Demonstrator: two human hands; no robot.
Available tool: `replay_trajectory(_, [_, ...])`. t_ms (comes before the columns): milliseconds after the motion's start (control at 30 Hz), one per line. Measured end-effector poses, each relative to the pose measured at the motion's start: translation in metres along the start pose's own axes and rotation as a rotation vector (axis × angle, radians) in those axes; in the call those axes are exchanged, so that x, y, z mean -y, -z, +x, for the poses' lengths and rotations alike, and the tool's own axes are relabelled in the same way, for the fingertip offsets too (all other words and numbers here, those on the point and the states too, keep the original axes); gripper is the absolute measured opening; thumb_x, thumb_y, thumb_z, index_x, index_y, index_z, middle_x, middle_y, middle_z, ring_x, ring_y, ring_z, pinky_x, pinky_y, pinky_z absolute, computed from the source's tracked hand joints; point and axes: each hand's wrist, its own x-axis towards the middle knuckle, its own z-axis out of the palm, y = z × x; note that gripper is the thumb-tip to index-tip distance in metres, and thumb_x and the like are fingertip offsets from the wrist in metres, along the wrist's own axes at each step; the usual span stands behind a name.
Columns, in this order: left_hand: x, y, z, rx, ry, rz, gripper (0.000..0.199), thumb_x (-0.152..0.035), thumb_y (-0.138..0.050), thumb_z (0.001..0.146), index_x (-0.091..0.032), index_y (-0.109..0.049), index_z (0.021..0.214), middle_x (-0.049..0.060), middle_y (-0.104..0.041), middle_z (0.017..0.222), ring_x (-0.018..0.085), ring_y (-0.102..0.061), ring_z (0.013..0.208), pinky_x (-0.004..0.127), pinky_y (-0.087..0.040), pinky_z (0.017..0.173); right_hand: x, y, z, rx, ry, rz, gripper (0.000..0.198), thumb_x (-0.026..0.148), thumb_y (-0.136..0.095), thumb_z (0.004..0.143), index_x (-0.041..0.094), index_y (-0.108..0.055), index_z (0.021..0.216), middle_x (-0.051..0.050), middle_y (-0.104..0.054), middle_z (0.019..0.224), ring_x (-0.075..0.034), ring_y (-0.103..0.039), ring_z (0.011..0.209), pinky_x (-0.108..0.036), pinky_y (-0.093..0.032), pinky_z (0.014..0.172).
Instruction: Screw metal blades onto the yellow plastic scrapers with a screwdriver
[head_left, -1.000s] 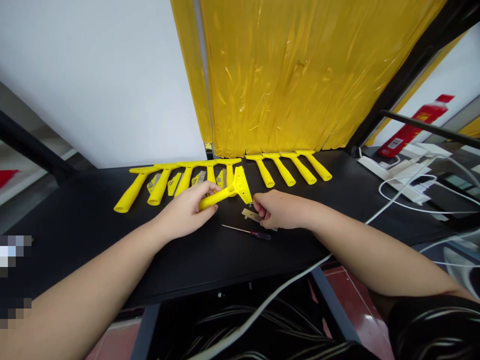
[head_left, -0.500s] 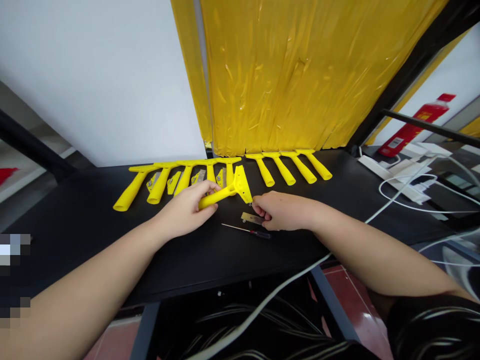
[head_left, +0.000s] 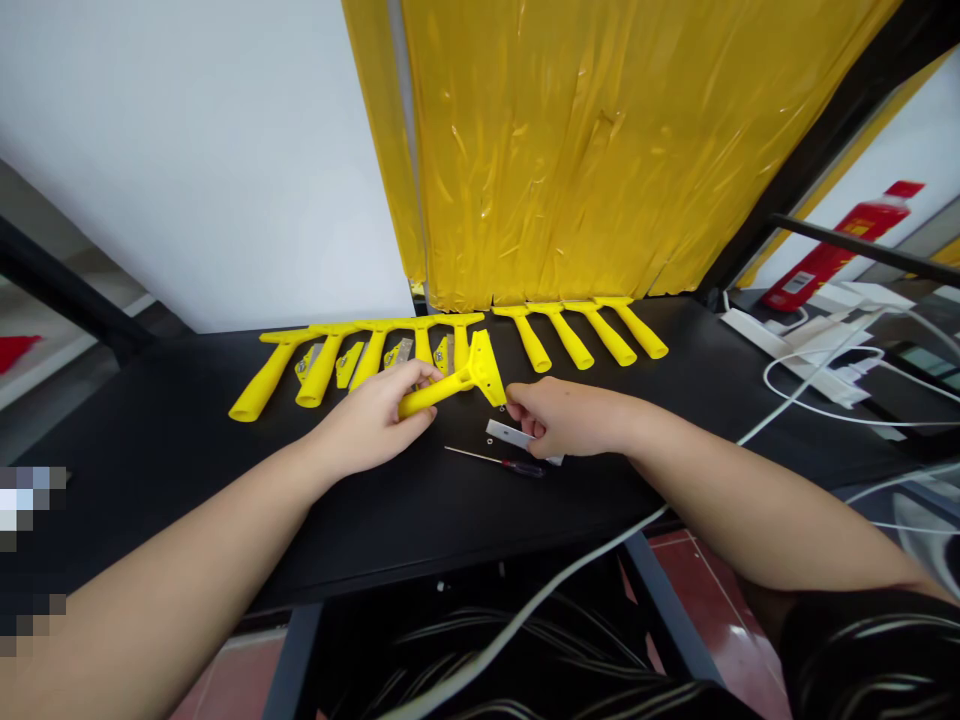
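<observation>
One yellow plastic scraper [head_left: 463,379] is gripped by its handle in the left hand [head_left: 397,400], its flared head angled toward the right hand [head_left: 561,415]; that hand's fingers curl narrowly by the head's lower corner, though whether they pinch anything cannot be told; a flat metal strip [head_left: 507,433] juts from beneath them; a slim screwdriver [head_left: 525,468] lies just on their near side; four similar scrapers [head_left: 574,345] lie beyond the right hand.
</observation>
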Motion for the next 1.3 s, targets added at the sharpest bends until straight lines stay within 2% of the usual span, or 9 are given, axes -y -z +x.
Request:
replay_trajectory(133, [0.000, 0.001, 0.001, -0.002, -0.004, 0.004, 0.031, -0.035, -0.063, 0.095, -0.025, -0.062, 0.124, 0.007, -0.071, 0.121, 0.026, -0.070, 0.099, 0.040, -0.055, 0.082, -0.008, 0.011, 0.002, -0.052, 0.009, 0.136, 0.022, 0.009, -0.071, 0.077, 0.020, -0.064, 0.095, 0.000, -0.074, 0.083, -0.015, -0.068, 0.070, -0.028, -0.053, 0.065])
replay_trajectory(267, [0.000, 0.002, 0.001, -0.009, 0.002, 0.019, 0.031, -0.035, -0.064, 0.094, -0.024, -0.061, 0.124, 0.007, -0.071, 0.122, 0.027, -0.069, 0.102, 0.039, -0.055, 0.081, -0.020, 0.019, 0.010, -0.130, 0.015, 0.428, 0.008, 0.017, -0.072, 0.085, 0.018, -0.065, 0.087, 0.000, -0.069, 0.077, -0.013, -0.066, 0.062, -0.028, -0.057, 0.059])
replay_trajectory(400, [0.002, 0.003, 0.001, 0.002, -0.002, 0.071, 0.030, -0.035, -0.062, 0.096, -0.025, -0.061, 0.124, 0.007, -0.070, 0.124, 0.028, -0.069, 0.103, 0.042, -0.056, 0.085, -0.027, 0.020, 0.020, -0.234, 0.051, 0.622, 0.010, 0.020, -0.076, 0.088, 0.018, -0.067, 0.085, 0.000, -0.069, 0.073, -0.012, -0.067, 0.061, -0.025, -0.060, 0.059])
replay_trajectory(600, [0.000, 0.003, 0.000, 0.013, -0.040, 0.093, 0.032, -0.035, -0.062, 0.096, -0.026, -0.062, 0.127, 0.008, -0.069, 0.126, 0.028, -0.069, 0.105, 0.044, -0.056, 0.089, -0.028, 0.014, 0.027, -0.265, 0.080, 0.830, 0.028, 0.032, -0.088, 0.083, 0.018, -0.064, 0.079, -0.001, -0.071, 0.070, -0.011, -0.070, 0.061, -0.025, -0.066, 0.063])
replay_trajectory(767, [-0.008, 0.004, -0.003, 0.004, -0.078, 0.113, 0.031, -0.032, -0.062, 0.095, -0.028, -0.064, 0.125, 0.007, -0.071, 0.125, 0.027, -0.069, 0.105, 0.044, -0.055, 0.092, -0.026, 0.008, 0.031, -0.232, 0.096, 0.921, 0.035, 0.034, -0.094, 0.075, 0.018, -0.063, 0.079, 0.002, -0.070, 0.067, -0.011, -0.070, 0.059, -0.024, -0.066, 0.062])
replay_trajectory(1000, [-0.015, 0.005, -0.004, -0.012, -0.098, 0.148, 0.031, -0.031, -0.060, 0.097, -0.027, -0.065, 0.127, 0.007, -0.070, 0.123, 0.026, -0.069, 0.103, 0.042, -0.055, 0.089, -0.026, 0.003, 0.035, -0.264, 0.095, 0.980, 0.030, 0.023, -0.091, 0.077, 0.017, -0.063, 0.086, 0.004, -0.069, 0.069, -0.010, -0.071, 0.061, -0.023, -0.066, 0.062])
replay_trajectory(1300, [-0.017, 0.005, -0.006, -0.039, -0.113, 0.223, 0.032, -0.032, -0.057, 0.098, -0.027, -0.067, 0.128, 0.008, -0.070, 0.123, 0.027, -0.070, 0.103, 0.040, -0.057, 0.084, -0.027, -0.001, 0.039, -0.251, 0.106, 0.928, 0.027, 0.029, -0.088, 0.080, 0.017, -0.065, 0.088, -0.001, -0.074, 0.077, -0.013, -0.073, 0.068, -0.024, -0.066, 0.065])
